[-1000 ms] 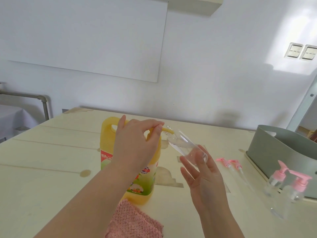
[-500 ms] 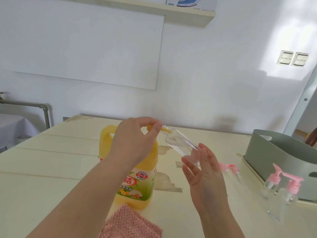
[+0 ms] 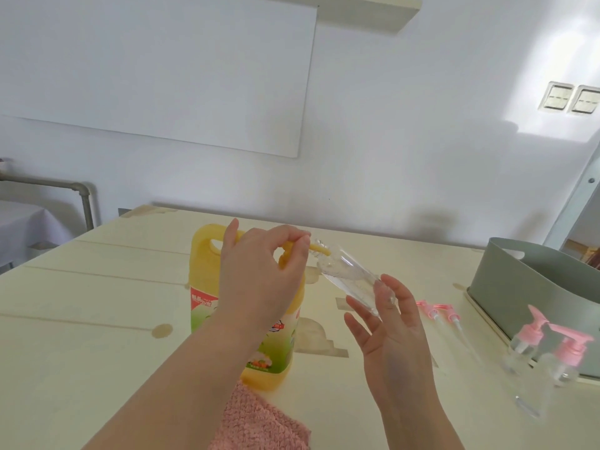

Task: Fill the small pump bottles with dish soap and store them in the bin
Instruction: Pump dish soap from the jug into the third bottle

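The left grip [image 3: 259, 271] curls over the top of the dish-soap jug [image 3: 207, 287], thumb and forefinger pinched on its yellow spout [image 3: 319, 250]; the right grip [image 3: 389, 323] pinches the base of a clear small bottle [image 3: 350, 274] between thumb and fairly straight fingers, holding it in the air, steeply tilted, with its open mouth right at the spout's tip. How much soap is inside the bottle I cannot tell, as its wall looks clear throughout.

Outward from there, the jug stands upright on the tabletop [image 3: 81, 319] with a pink cloth [image 3: 256, 423] just in front of it; two loose pink pump heads [image 3: 436, 308] lie to the right of the held bottle; two capped bottles [image 3: 526, 345] stand nearer the grey-green bin [image 3: 519, 280], outside it, and nothing shows over the bin's rim.

The step in hand looks like the filling itself, so the risks sit at the mouth of the bottle; it is narrow and only meets the spout, so a small drift of either grip could send soap down the outside of the bottle and over the right fingers; a slick bottle held only by its base could then slip. The tilt is another hazard; as the level rises, soap could run back out unless the bottle is brought upright; a hard press on the spout could also rock the jug or squirt past the opening; the cloth lies close for any spill.
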Motion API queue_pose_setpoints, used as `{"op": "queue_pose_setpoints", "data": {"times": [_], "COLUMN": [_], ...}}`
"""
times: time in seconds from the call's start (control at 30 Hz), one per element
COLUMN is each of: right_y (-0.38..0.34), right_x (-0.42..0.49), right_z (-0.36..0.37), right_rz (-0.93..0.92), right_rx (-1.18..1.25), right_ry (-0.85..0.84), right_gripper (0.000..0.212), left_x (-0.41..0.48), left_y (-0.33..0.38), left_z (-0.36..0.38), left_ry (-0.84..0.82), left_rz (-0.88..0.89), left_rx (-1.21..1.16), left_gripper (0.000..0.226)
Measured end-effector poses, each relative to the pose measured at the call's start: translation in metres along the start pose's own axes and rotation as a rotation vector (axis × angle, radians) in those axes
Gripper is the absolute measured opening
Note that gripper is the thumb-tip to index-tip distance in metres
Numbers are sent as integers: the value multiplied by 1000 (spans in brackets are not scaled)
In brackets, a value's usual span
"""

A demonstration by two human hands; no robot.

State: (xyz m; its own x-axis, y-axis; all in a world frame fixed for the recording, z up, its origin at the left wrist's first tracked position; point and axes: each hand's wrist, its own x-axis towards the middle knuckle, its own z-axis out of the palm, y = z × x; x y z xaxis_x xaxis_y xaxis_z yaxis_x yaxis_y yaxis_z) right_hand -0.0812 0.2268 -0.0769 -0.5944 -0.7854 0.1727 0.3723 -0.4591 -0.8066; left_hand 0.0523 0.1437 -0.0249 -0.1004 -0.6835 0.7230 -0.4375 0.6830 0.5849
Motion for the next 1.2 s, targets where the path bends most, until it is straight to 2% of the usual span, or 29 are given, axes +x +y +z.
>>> {"op": "queue_pose_setpoints", "data": {"times": [0.07,0.17,0.3,0.47,0.7,0.8,0.9,1.03,1.07,1.13,1.2], "right_y": [1,1,-4,-11,-10,-8,-2,8,9,11,10], "right_x": [0,-1,-3,-8,-1,3,5,7,7,7,8], "right_z": [1,1,1,9,10,7,2,-2,-4,-6,-8], "right_rz": [-10,-12,6,15,-33,-58,-67,-129,-149,-176,-200], "right_rx": [-10,-27,101,183,163,125,110,-52,-115,-220,-346], "right_ry": [15,20,-7,-42,-28,-38,-29,-23,-21,-29,-39], "right_gripper": [21,49,41,29,15,27,39,65,59,34,28], "left_x": [0,1,5,17,22,19,11,4,3,2,1], "left_y": [0,1,5,13,14,10,4,-5,-8,-10,-9], "left_z": [2,1,-7,-22,-25,-20,-12,-1,0,2,1], "left_ry": [-2,-16,-72,-184,-229,-174,-107,-15,-10,-3,10], "left_rz": [5,1,-26,-112,-131,-138,-70,85,93,104,118], "left_rx": [15,37,65,-52,-84,-115,-93,19,32,49,63], "left_gripper": [26,22,18,15,16,15,16,37,38,37,36]}}
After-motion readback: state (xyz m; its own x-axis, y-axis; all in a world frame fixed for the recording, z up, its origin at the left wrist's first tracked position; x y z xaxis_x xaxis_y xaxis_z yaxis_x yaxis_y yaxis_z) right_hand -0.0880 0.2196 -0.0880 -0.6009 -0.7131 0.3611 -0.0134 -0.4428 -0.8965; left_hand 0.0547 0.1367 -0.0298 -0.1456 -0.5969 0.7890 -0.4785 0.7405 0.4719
